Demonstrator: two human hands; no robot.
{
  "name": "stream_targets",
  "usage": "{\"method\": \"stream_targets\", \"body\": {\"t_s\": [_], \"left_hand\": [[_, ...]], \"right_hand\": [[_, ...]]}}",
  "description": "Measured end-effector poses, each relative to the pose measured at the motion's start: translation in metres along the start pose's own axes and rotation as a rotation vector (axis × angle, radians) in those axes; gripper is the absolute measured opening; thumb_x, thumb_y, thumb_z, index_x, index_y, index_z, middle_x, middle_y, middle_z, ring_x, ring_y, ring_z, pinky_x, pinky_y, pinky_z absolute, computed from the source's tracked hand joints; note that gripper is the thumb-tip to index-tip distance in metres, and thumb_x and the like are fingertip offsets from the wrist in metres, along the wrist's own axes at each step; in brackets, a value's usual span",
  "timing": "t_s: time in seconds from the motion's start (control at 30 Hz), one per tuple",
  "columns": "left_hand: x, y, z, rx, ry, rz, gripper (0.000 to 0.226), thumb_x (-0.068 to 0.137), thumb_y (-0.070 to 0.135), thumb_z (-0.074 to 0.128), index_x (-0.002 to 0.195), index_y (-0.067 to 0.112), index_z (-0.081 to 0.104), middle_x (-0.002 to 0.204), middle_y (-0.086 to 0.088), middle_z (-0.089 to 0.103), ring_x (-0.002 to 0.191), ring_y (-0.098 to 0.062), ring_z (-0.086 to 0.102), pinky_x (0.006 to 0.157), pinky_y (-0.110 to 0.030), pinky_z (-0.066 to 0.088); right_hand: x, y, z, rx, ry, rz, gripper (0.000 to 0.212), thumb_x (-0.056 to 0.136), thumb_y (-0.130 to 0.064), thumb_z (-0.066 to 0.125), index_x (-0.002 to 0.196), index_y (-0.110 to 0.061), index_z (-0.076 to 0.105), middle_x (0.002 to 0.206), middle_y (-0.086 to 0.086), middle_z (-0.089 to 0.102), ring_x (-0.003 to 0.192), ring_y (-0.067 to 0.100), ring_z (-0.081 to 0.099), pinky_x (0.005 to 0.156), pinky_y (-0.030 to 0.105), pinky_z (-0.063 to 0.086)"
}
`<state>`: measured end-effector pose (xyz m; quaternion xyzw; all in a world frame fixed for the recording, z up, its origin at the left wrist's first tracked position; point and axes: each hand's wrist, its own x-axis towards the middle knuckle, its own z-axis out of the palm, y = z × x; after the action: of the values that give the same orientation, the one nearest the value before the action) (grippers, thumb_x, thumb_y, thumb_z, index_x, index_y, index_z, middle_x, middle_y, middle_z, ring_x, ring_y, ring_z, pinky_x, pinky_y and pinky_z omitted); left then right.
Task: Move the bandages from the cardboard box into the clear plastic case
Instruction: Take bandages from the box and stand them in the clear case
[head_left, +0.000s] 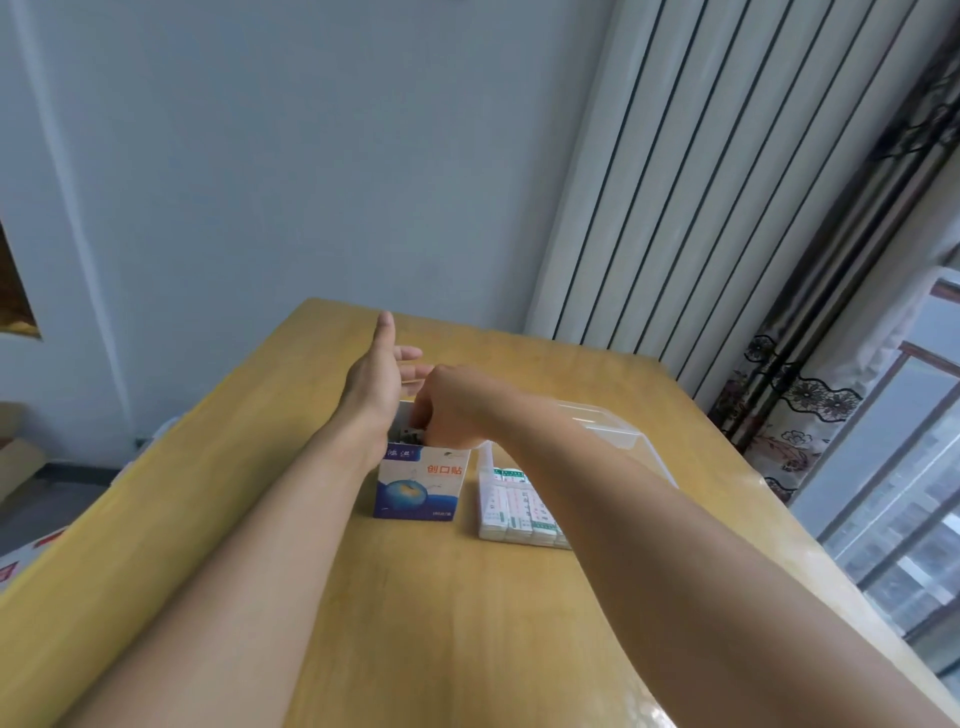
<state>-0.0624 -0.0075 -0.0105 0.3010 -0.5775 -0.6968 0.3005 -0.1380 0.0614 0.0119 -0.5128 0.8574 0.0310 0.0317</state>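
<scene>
A white and blue cardboard box (420, 486) with red lettering stands open on the wooden table (415, 597). My left hand (382, 374) rests against its left side, fingers straight and spread past the far edge. My right hand (449, 408) reaches down into the box's open top with its fingers curled; what they hold is hidden inside. To the right lies the clear plastic case (613, 431), lid open, with rows of white bandages (511, 506) in its near part. My right forearm covers part of the case.
The table stands against a pale wall (260, 156). A white ribbed radiator (701, 182) and patterned curtains (831, 338) are at the right, beside a window (893, 493). Cardboard boxes (15, 457) sit on the floor at far left.
</scene>
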Motion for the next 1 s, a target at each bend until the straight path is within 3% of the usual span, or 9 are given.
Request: {"method": "stream_targets", "body": {"t_s": [0.1,0.2,0.33,0.47,0.63,0.73,0.83,0.93,1.0], "left_hand": [[-0.001,-0.001,-0.005,0.006,-0.043,-0.032,0.070,0.101,0.070,0.023,0.122,0.016,0.062,0.108,-0.005,0.069,0.102,-0.021,0.064,0.076,-0.036,0.046],[-0.004,-0.010,-0.014,0.085,-0.061,-0.029,0.069,0.100,0.071,0.021,0.121,0.020,0.062,0.108,-0.005,0.070,0.103,-0.018,0.062,0.078,-0.035,0.043],[-0.007,-0.029,-0.019,0.170,-0.041,-0.025,0.068,0.100,0.071,0.019,0.111,0.022,0.065,0.094,-0.007,0.077,0.090,-0.023,0.072,0.071,-0.034,0.047],[-0.012,-0.031,-0.019,0.198,0.000,-0.022,0.074,0.100,0.071,0.020,0.103,0.015,0.068,0.086,-0.007,0.078,0.087,-0.026,0.073,0.077,-0.037,0.051],[-0.020,-0.029,-0.034,0.291,0.006,-0.020,0.073,0.100,0.071,0.019,0.101,0.019,0.069,0.087,-0.004,0.077,0.088,-0.022,0.071,0.070,-0.033,0.045],[-0.028,-0.023,-0.043,0.322,-0.075,-0.056,0.071,0.098,0.074,0.019,0.102,0.027,0.072,0.092,-0.002,0.078,0.094,-0.016,0.070,0.085,-0.031,0.043],[-0.032,-0.022,-0.048,0.364,-0.134,-0.078,0.075,0.098,0.074,0.019,0.108,0.023,0.073,0.106,-0.001,0.074,0.104,-0.012,0.061,0.103,-0.033,0.030],[-0.035,-0.013,-0.049,0.358,-0.104,-0.032,0.088,0.095,0.078,0.023,0.137,0.011,0.061,0.131,-0.010,0.067,0.126,-0.020,0.057,0.116,-0.040,0.031],[-0.033,-0.009,-0.050,0.346,-0.085,0.016,0.090,0.092,0.081,0.027,0.140,0.012,0.058,0.139,-0.008,0.062,0.130,-0.021,0.056,0.117,-0.043,0.034]], "right_hand": [[-0.001,-0.004,0.002,-0.003,0.050,0.046,0.020,0.091,-0.021,0.067,0.109,-0.012,0.062,0.081,0.000,0.061,0.068,0.015,0.055,0.057,0.027,0.047],[-0.004,-0.009,0.004,0.004,0.107,0.088,0.024,0.093,-0.022,0.066,0.112,-0.012,0.056,0.081,0.000,0.059,0.069,0.015,0.056,0.064,0.028,0.054],[-0.011,-0.010,0.000,0.141,0.140,0.087,0.023,0.093,-0.027,0.065,0.114,-0.020,0.071,0.096,0.000,0.071,0.080,0.019,0.067,0.067,0.033,0.062],[-0.023,-0.006,0.007,0.234,0.205,0.039,0.021,0.093,-0.024,0.066,0.110,-0.029,0.077,0.096,-0.002,0.073,0.081,0.020,0.068,0.064,0.036,0.062],[-0.035,-0.011,0.011,0.365,0.227,-0.033,0.020,0.092,-0.021,0.067,0.109,-0.025,0.078,0.095,-0.002,0.076,0.083,0.020,0.070,0.060,0.033,0.060],[-0.044,-0.010,0.004,0.449,0.276,-0.077,0.018,0.092,-0.020,0.069,0.108,-0.019,0.078,0.094,0.000,0.077,0.081,0.017,0.068,0.056,0.023,0.052],[-0.054,-0.004,-0.001,0.594,0.355,-0.082,0.017,0.093,-0.023,0.072,0.106,-0.014,0.077,0.096,0.000,0.076,0.079,0.012,0.069,0.050,0.011,0.046],[-0.058,0.000,0.001,0.739,0.427,-0.071,0.012,0.092,-0.023,0.072,0.102,-0.015,0.073,0.095,0.001,0.076,0.083,0.015,0.073,0.058,0.026,0.060],[-0.058,0.001,0.003,0.776,0.447,-0.072,0.010,0.092,-0.023,0.073,0.099,-0.017,0.071,0.096,0.002,0.076,0.086,0.016,0.073,0.064,0.032,0.062]]}}
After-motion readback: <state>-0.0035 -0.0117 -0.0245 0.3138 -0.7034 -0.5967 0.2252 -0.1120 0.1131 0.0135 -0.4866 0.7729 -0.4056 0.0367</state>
